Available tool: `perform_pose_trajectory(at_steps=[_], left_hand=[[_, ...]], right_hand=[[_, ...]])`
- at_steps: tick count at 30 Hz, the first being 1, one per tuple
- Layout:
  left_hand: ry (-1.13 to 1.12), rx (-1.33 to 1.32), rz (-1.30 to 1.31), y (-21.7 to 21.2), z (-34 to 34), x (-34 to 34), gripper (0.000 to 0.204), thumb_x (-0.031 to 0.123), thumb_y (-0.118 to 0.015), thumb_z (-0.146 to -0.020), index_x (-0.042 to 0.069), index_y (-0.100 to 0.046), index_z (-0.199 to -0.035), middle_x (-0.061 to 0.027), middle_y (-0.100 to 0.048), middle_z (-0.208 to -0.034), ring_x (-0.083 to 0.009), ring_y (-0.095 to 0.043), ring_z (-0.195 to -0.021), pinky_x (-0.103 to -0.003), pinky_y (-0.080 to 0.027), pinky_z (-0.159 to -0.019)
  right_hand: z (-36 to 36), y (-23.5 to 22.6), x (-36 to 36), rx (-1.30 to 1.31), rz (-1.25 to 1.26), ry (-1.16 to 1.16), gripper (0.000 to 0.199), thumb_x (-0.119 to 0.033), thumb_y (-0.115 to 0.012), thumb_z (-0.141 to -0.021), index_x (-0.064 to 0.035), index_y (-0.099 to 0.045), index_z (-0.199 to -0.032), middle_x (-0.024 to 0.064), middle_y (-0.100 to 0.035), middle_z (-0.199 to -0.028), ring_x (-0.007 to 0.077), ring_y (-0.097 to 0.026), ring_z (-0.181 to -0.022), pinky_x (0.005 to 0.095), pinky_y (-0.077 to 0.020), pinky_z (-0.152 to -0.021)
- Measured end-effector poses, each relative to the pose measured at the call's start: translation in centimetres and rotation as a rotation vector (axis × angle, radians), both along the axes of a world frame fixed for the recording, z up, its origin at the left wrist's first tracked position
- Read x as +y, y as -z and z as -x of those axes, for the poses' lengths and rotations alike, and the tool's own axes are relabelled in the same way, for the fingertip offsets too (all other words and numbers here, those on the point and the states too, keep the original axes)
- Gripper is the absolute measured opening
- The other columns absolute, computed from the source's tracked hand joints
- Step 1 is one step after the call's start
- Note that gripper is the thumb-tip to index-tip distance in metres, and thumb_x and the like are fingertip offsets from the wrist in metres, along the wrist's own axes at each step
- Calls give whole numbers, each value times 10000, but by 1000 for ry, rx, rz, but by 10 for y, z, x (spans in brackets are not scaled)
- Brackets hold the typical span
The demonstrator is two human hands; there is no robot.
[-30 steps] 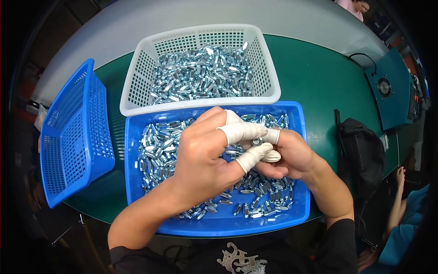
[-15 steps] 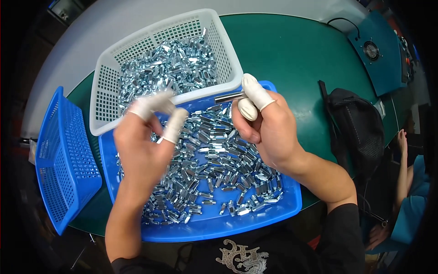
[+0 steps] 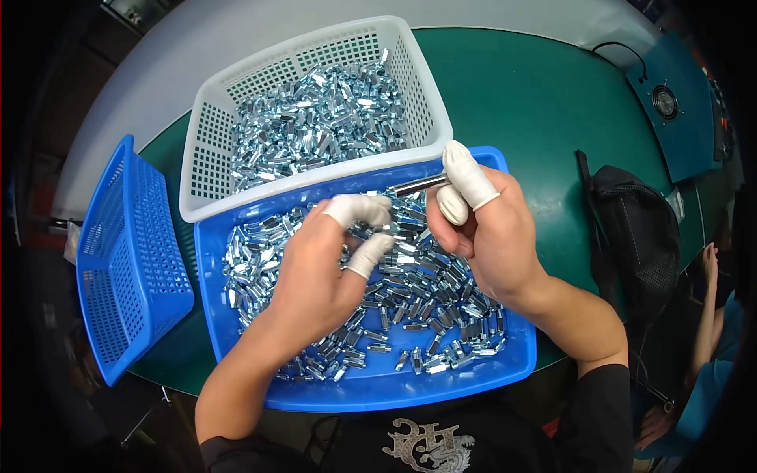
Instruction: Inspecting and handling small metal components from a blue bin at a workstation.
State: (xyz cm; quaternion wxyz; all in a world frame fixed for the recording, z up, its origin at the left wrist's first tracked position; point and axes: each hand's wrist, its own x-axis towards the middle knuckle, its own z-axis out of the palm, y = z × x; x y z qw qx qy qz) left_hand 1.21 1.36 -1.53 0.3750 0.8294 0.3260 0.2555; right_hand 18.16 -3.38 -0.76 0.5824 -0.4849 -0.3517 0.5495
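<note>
Between the thumb and forefinger of my right hand (image 3: pixel 493 213) a slim, shiny metal rod (image 3: pixel 419 186) is pinched, its free end pointing left. White finger cots cover those two fingertips. My left hand (image 3: pixel 327 260), also in white cots, hovers over the blue tray (image 3: pixel 355 400), its thumb and forefinger curved and apart, with nothing visible between them. Those fingertips are slightly blurred and lie just left of and below the rod's end. Many small silvery hex-shaped metal parts (image 3: pixel 441 311) lie loose in the tray.
A white perforated basket (image 3: pixel 206 150) behind the tray holds many similar parts. At left a blue perforated basket (image 3: pixel 134 268) stands tilted. On the green tabletop (image 3: pixel 520 94) lie a black bag (image 3: pixel 635 229) and a teal box with a fan (image 3: pixel 678 102). Another person's arm (image 3: pixel 706 315) shows at far right.
My left hand has moved right, from beside the white basket's front edge toward the rod. My right hand still pinches the rod. The whole view has shifted slightly.
</note>
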Motion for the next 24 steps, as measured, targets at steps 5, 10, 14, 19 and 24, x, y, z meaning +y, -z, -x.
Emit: perform_pose_trajectory(at_steps=[5, 10, 14, 19, 24], left_hand=[[-92, -430, 374, -1, 6, -4, 230, 3, -641, -811, -29, -548, -1019, -113, -623, -1022, -136, -598, -873, -255, -483, -726], [-112, -484, 300, -5, 11, -2, 241, -16, -679, -768, -21, -625, -1003, -97, -641, -962, -126, -601, -802, -264, -487, -701], [-25, -248, -224, -10, 12, 7, 228, -33, -692, -729, -15, -654, -953, -101, -651, -843, -151, -614, -740, -275, -486, -644], [-76, -389, 209, -9, 17, 1, 228, -49, -683, -734, -18, -649, -958, -131, -647, -852, -188, -626, -738, -269, -494, -638], [-43, -433, -250, 2, -3, -11, 226, -50, -712, -699, -14, -634, -908, -135, -632, -815, -211, -625, -742, -273, -495, -642]], right_hand=[[2, 2, -5, -159, -102, -16, 453, -360, -364, -972, -64, -522, -667, 0, -458, -491, 34, -326, -414, 201, -245, -398], [6, 5, -6, -237, -134, -59, 426, -286, -397, -975, -66, -504, -626, -7, -469, -498, 30, -337, -427, 199, -260, -410], [7, 3, -7, -283, -170, -45, 435, -293, -398, -974, -66, -501, -618, -7, -472, -501, 29, -340, -431, 200, -267, -414], [3, -4, -5, -218, -69, -213, 392, -229, -415, -965, -42, -492, -628, 2, -479, -525, 66, -428, -491, 256, -361, -480], [10, -1, -10, -270, -142, -195, 415, -289, -381, -977, -54, -520, -663, -1, -499, -521, 30, -378, -429, 190, -294, -411]])
